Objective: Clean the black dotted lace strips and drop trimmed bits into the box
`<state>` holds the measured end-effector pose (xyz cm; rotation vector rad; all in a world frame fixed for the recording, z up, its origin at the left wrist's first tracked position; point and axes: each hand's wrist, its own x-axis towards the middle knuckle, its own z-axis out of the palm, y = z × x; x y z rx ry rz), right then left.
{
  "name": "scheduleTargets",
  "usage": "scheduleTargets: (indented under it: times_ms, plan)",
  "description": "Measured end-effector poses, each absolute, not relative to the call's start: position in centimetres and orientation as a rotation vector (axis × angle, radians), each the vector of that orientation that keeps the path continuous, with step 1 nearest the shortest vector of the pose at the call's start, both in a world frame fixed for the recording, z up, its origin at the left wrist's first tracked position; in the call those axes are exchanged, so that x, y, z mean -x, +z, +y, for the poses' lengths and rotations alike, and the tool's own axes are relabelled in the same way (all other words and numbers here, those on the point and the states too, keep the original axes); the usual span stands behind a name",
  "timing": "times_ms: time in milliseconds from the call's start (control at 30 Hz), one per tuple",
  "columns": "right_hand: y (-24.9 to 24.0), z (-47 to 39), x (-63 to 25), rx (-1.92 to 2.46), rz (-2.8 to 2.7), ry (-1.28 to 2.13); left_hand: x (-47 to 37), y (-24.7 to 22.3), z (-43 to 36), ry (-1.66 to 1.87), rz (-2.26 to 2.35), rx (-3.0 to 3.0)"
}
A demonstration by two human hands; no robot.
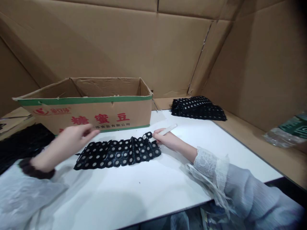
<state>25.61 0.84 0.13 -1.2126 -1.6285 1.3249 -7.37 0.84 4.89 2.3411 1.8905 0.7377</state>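
Observation:
A black sheet of round pieces with pale grey centres [117,155] lies on the white tabletop. My right hand [165,139] grips a slim white pen-like tool [170,128] at the sheet's upper right corner. The tool's tip touches or hovers just over a round piece there; I cannot tell which. My left hand [69,143] hangs above the sheet's left end, in front of the cardboard box [139,111]. Its thumb and fingers are pinched together, and whatever may be between them is too small to make out.
Several more black dotted sheets [198,108] are piled at the back right. Black material [21,143] lies at the far left. Cardboard walls [115,44] enclose the white table [115,198]. A clear plastic bag with green print [291,129] sits at the right.

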Motion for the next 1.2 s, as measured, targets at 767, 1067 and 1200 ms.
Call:
scheduleTargets:
  times_ms: [767, 1067, 1200]
  plan:
    - [-1.9, 0.6, -23.6, 1.118, -2.019, 0.467, -6.1, 0.6, 1.3, 0.688, 1.042, -2.092]
    - [0.0, 0.0, -24.4, 1.107, -1.882, 0.764, -5.5, -0.3, 1.6, 0.748, 1.131, -2.268]
    - [0.0, -0.1, -24.3, 1.061, -1.819, 0.869, -5.6, -0.3, 0.7, 1.028, 1.392, -2.57]
